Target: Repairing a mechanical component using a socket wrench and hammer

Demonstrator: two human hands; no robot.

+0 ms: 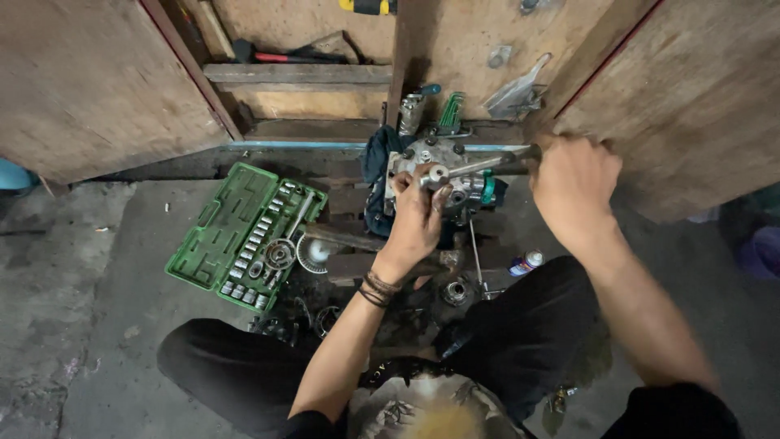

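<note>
- Head camera looking straight down: the ratchet wrench lies nearly level, long axis running left to right, its head over the grey metal compressor body and its handle reaching out to the right.
- Left hand comes up from below, fingers curled and pressing on the wrench head, sitting right on top of the compressor body.
- Right hand is at the far end, fingers wrapped tight in a fist round the handle; the fingertips themselves are hidden.
- So the left hand is the one at the workpiece, the right out at the lever end, well to the right of the bolt.
- Compressor body rests on a dark cloth and wooden blocks, just ahead of the person's crossed legs.
- Left of it, an open green socket set case, rectangular, lying at a slant, rows of shiny sockets inside.
- Right and nearer the knee, a small spray can on its side, white with a red cap and a blue band.
- Behind, green hex keys stand on the wooden shelf.
</note>
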